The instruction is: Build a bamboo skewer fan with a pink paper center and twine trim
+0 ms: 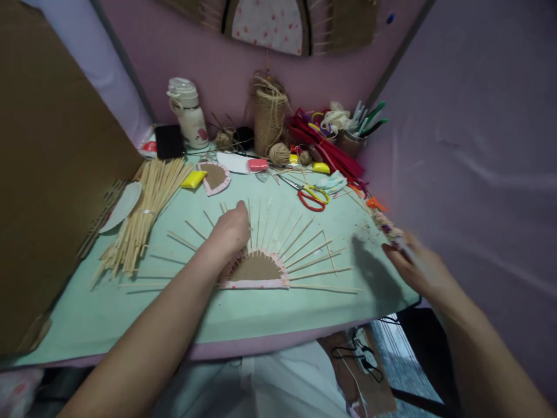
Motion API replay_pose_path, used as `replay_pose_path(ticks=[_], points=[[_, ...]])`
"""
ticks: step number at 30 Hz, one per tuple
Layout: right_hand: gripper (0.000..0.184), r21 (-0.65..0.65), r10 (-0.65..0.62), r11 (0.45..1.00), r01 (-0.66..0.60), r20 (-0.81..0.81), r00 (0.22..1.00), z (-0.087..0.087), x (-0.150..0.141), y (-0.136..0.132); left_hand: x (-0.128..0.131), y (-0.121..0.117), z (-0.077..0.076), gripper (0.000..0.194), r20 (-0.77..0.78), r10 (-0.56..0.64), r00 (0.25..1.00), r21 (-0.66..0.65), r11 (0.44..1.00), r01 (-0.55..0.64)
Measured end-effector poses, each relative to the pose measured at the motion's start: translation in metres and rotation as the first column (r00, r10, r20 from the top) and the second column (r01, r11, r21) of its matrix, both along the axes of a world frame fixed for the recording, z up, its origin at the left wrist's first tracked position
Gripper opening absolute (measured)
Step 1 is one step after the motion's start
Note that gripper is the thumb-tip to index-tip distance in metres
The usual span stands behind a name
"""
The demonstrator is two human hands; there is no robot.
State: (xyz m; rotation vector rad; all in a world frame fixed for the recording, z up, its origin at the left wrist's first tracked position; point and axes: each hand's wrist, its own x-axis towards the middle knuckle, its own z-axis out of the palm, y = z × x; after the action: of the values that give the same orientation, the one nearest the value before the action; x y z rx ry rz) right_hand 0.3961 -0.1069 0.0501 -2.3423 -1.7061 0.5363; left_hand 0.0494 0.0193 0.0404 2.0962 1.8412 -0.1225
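Forearms (174, 325) nearest, my left hand (231, 229) bends over the pink-edged cardboard half-disc (261, 270) on the table (304, 313), presumably steadying its fanned sticks (319, 274), finger spread and grip hidden so I cannot judge them, while my right hand (416, 262) curls round a blurred slim object (394, 231), well clear.

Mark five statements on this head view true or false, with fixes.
1. The left hand is over the fan of thin sticks. True.
2. The right hand holds the lidded water bottle. False: it holds a blurred pale object; the water bottle stands at the back left.
3. The bundle of sticks lies left of the cardboard half-disc. True.
4. The scissors have two blue handles. False: one is red, the other yellow.
5. The twine-wrapped cylinder stands upright. True.
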Motion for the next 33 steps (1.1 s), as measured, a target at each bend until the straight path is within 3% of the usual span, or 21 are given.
replay_pose_path(ticks=[5,10,13,15,17,18,20,22,24,25,28,33], points=[[0.035,0.073,0.160,0.980,-0.186,0.271,0.949,-0.029,0.012,0.016,0.000,0.004,-0.001,0.049,-0.046,-0.034,0.998,0.009,0.999,0.034],[0.046,-0.043,0.227,0.971,-0.234,0.460,0.858,-0.048,0.026,0.025,0.001,0.001,0.001,0.049,0.009,-0.043,0.999,-0.007,0.999,0.043],[0.050,-0.088,0.273,0.959,-0.268,0.528,0.804,-0.038,0.025,0.028,0.000,-0.001,0.002,0.047,0.024,-0.031,0.999,-0.016,0.999,0.032],[0.051,0.017,0.259,0.944,-0.330,0.581,0.772,-0.021,0.010,0.033,0.000,-0.002,0.003,0.045,0.024,-0.026,0.999,-0.015,1.000,0.027],[0.048,0.188,0.258,0.882,-0.432,0.575,0.777,0.003,-0.020,0.046,0.001,-0.004,0.003,0.044,0.033,-0.013,0.999,-0.011,1.000,0.013],[0.045,0.280,0.275,0.837,-0.469,0.526,0.805,0.014,-0.040,0.056,0.000,-0.005,0.003,0.044,0.041,-0.003,0.999,-0.008,1.000,0.003],[0.034,0.345,0.463,0.756,-0.557,0.319,0.827,0.033,-0.087,0.082,0.000,-0.008,0.003,0.045,0.066,0.022,0.998,0.010,1.000,-0.022],[0.024,0.321,0.654,0.706,-0.631,0.047,0.755,0.041,-0.133,0.114,-0.002,-0.011,0.002,0.044,0.106,0.045,0.993,0.047,0.998,-0.050],[0.014,0.250,0.589,0.806,-0.536,-0.258,0.766,0.038,-0.172,0.146,-0.003,-0.013,0.001,0.041,0.152,0.067,0.986,0.084,0.993,-0.081],[0.012,0.112,0.478,0.869,-0.482,-0.446,0.757,0.033,-0.188,0.160,-0.004,-0.014,0.000,0.040,0.175,0.075,0.982,0.096,0.991,-0.093],[0.019,-0.038,0.384,0.861,-0.508,-0.607,0.696,0.012,-0.219,0.186,-0.006,-0.014,0.001,0.038,0.238,0.091,0.967,0.106,0.987,-0.118],[0.022,-0.118,0.274,0.849,-0.516,-0.736,0.620,-0.007,-0.237,0.192,-0.015,-0.026,0.006,0.034,0.351,0.118,0.929,0.160,0.970,-0.184]])
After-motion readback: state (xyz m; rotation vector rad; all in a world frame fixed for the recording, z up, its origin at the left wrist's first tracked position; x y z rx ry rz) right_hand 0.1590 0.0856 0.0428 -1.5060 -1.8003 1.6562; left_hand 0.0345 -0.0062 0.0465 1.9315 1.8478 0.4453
